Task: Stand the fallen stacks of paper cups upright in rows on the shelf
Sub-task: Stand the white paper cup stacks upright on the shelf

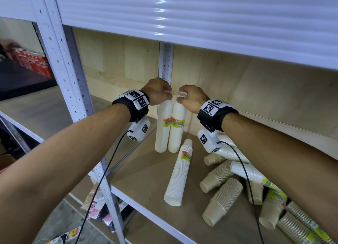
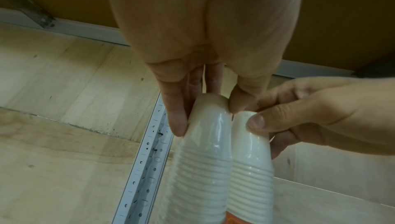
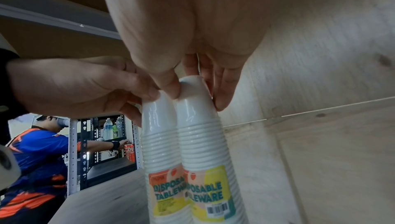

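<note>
Two tall white cup stacks stand upright side by side at the back left of the shelf (image 1: pixel 144 178). My left hand (image 1: pixel 161 93) pinches the top of the left stack (image 1: pixel 163 128). The top of the right stack (image 1: pixel 178 128) is pinched by my right hand (image 1: pixel 186 97). In the left wrist view my left hand (image 2: pixel 208 109) holds its stack (image 2: pixel 203 160) between thumb and fingers. The right wrist view shows my right hand (image 3: pixel 195 95) doing the same on its stack (image 3: pixel 203 143). A third white stack (image 1: pixel 180 172) lies on the board in front.
Several fallen brown cup stacks (image 1: pixel 222 200) and a white one (image 1: pixel 247 170) are piled at the right under my right forearm. A low upper shelf beam (image 1: pixel 182 24) hangs overhead. A perforated post (image 1: pixel 73 97) stands left. Cola cans (image 1: pixel 31 61) sit on the neighbouring shelf, where another person (image 3: pixel 36 151) works.
</note>
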A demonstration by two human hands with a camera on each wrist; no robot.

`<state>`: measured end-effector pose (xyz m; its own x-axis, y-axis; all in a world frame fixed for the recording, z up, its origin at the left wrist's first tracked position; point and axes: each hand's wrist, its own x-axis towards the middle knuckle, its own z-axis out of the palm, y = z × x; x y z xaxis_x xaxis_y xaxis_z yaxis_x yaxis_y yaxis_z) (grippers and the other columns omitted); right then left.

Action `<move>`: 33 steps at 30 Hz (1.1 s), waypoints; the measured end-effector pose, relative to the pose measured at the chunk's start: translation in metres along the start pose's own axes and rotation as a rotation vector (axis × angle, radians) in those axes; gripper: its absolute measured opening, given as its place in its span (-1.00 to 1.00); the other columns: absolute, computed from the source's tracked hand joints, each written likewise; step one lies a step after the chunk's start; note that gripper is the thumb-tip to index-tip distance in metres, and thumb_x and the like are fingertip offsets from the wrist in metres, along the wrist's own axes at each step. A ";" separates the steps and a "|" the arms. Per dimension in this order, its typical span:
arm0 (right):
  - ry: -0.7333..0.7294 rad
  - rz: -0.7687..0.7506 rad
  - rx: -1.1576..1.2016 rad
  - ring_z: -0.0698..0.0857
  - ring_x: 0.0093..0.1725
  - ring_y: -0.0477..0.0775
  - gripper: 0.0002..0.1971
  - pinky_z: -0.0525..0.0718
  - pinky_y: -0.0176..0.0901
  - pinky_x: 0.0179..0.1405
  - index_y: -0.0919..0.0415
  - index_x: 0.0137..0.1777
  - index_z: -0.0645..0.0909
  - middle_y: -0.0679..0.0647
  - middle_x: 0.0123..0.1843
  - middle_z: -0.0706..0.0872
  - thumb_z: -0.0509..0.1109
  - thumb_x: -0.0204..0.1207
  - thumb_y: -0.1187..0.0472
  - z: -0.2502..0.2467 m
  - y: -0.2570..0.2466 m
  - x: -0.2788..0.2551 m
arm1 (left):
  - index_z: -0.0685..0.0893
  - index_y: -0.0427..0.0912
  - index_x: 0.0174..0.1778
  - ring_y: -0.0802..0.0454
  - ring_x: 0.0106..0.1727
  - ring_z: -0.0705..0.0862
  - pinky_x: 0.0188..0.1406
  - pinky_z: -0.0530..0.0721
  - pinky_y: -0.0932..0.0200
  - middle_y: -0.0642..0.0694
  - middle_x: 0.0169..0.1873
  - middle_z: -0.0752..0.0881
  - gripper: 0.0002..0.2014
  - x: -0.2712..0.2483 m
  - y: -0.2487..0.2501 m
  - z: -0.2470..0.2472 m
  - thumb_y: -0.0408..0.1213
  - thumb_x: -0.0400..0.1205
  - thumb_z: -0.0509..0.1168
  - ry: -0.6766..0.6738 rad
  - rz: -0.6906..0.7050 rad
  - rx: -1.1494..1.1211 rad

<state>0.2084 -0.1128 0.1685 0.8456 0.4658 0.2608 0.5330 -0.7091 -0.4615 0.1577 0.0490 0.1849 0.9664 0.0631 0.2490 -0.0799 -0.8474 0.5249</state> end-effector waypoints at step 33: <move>0.016 0.064 0.047 0.66 0.21 0.13 -0.40 0.55 -0.17 0.01 0.16 0.49 0.49 0.13 0.36 0.66 0.48 0.47 -0.03 -0.004 0.007 -0.006 | 0.67 -0.14 0.33 -0.07 0.22 0.66 0.09 0.56 0.18 -0.14 0.22 0.71 -0.61 -0.003 0.003 -0.003 -0.13 0.60 0.42 0.042 -0.083 -0.058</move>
<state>0.2078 -0.1227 0.1667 0.8784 0.4115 0.2431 0.4762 -0.7113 -0.5169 0.1534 0.0477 0.1886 0.9594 0.1548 0.2359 -0.0153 -0.8064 0.5912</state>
